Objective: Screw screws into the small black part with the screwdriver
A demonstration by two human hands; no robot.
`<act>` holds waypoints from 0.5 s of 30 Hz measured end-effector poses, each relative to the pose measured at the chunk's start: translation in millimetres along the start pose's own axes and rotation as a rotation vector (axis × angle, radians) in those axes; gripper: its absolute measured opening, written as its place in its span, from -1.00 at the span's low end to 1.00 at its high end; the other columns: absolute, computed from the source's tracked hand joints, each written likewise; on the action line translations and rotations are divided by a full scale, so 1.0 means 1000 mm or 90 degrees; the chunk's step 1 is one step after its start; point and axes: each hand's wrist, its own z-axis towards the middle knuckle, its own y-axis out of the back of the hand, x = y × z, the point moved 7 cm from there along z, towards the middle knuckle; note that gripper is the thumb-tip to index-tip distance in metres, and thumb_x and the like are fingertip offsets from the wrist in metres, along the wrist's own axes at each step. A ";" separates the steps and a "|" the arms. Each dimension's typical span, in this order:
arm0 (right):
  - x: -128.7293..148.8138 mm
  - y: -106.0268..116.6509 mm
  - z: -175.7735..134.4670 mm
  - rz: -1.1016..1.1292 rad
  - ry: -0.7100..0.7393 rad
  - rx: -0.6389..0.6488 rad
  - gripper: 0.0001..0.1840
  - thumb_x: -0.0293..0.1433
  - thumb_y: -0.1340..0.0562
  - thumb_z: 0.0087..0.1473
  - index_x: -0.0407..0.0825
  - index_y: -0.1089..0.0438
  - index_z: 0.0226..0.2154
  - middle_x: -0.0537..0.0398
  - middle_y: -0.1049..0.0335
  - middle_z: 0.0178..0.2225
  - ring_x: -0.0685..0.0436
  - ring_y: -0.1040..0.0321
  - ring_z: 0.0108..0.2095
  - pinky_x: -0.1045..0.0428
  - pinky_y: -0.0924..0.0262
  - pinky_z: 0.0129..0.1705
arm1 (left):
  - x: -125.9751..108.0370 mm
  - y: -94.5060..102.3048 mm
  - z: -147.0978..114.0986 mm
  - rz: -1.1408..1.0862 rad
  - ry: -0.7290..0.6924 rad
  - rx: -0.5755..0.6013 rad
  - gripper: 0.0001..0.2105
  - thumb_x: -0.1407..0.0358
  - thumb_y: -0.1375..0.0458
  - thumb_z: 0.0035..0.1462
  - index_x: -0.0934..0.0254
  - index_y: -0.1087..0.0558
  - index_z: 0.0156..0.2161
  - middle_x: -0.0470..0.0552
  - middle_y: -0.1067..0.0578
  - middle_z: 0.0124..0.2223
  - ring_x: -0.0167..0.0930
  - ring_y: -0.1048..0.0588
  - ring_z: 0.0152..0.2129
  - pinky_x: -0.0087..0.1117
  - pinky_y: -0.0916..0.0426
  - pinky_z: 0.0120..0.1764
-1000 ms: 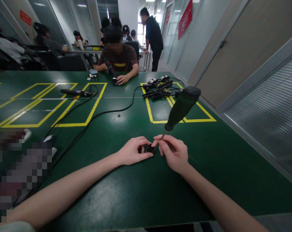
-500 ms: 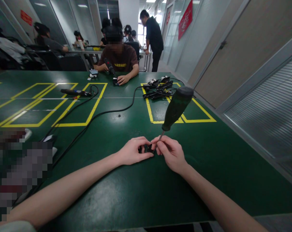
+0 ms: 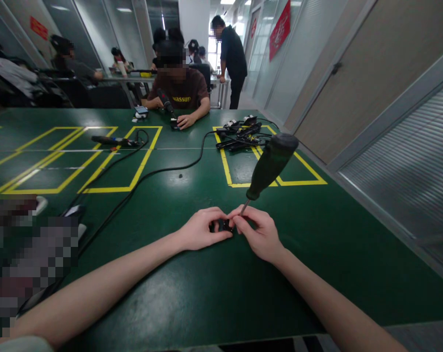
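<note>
My left hand [image 3: 206, 228] pinches a small black part [image 3: 228, 225] against the green table top, thumb on the near side. Most of the part is covered by fingers, so its kind does not show. Close beside it, my right hand [image 3: 258, 232] is closed on the thin metal shaft of a screwdriver [image 3: 272, 165]. The screwdriver's dark green handle sticks up above the hand, leaning to the right. Its tip is hidden behind my right fingers, near the black part; I cannot tell whether the two touch.
Yellow tape rectangles mark the green table [image 3: 163, 288]. A black cable [image 3: 159, 170] runs across to a heap of black tools [image 3: 241, 134]. An electric screwdriver [image 3: 113, 140] lies at the left. Across the table a person [image 3: 185, 90] works with a tool; others are behind.
The screwdriver's handle has tilted slightly further to the right, and my right fingers have shifted a little left toward the black part. My left hand stays almost still.
</note>
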 end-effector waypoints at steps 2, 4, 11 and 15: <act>0.000 0.000 0.000 -0.003 0.004 0.004 -0.78 -0.39 -0.19 0.35 -0.04 -0.53 -0.30 0.14 -0.49 -0.48 0.03 -0.29 -0.56 0.08 -0.31 -0.41 | 0.000 0.000 0.000 0.002 -0.003 -0.002 -0.82 0.23 -0.33 0.19 0.32 -0.55 -0.20 -0.07 -0.47 -0.28 -0.53 -0.40 -0.48 -0.50 -0.34 -0.35; 0.000 0.000 0.000 -0.005 0.008 0.007 -0.76 -0.38 -0.18 0.36 -0.03 -0.53 -0.30 0.13 -0.48 -0.47 0.02 -0.29 -0.56 0.07 -0.31 -0.41 | 0.000 0.001 0.000 0.004 -0.008 -0.007 -0.83 0.23 -0.33 0.18 0.32 -0.55 -0.21 -0.07 -0.46 -0.29 -0.52 -0.40 -0.47 -0.49 -0.34 -0.34; 0.001 -0.001 0.000 -0.004 0.020 0.012 -0.73 -0.35 -0.15 0.39 -0.04 -0.53 -0.27 0.13 -0.47 -0.46 0.01 -0.31 -0.54 0.05 -0.32 -0.36 | 0.000 0.001 0.000 0.008 0.000 -0.007 -0.83 0.24 -0.34 0.17 0.32 -0.56 -0.21 -0.09 -0.46 -0.30 -0.53 -0.41 -0.49 -0.49 -0.35 -0.35; 0.000 -0.001 -0.001 0.002 0.019 0.017 -0.71 -0.33 -0.13 0.40 -0.04 -0.53 -0.27 0.13 -0.45 -0.46 -0.01 -0.34 -0.50 0.04 -0.33 -0.34 | -0.001 0.000 0.000 0.005 0.004 -0.002 -0.81 0.24 -0.33 0.18 0.32 -0.57 -0.16 -0.09 -0.46 -0.30 -0.53 -0.42 -0.48 -0.49 -0.35 -0.35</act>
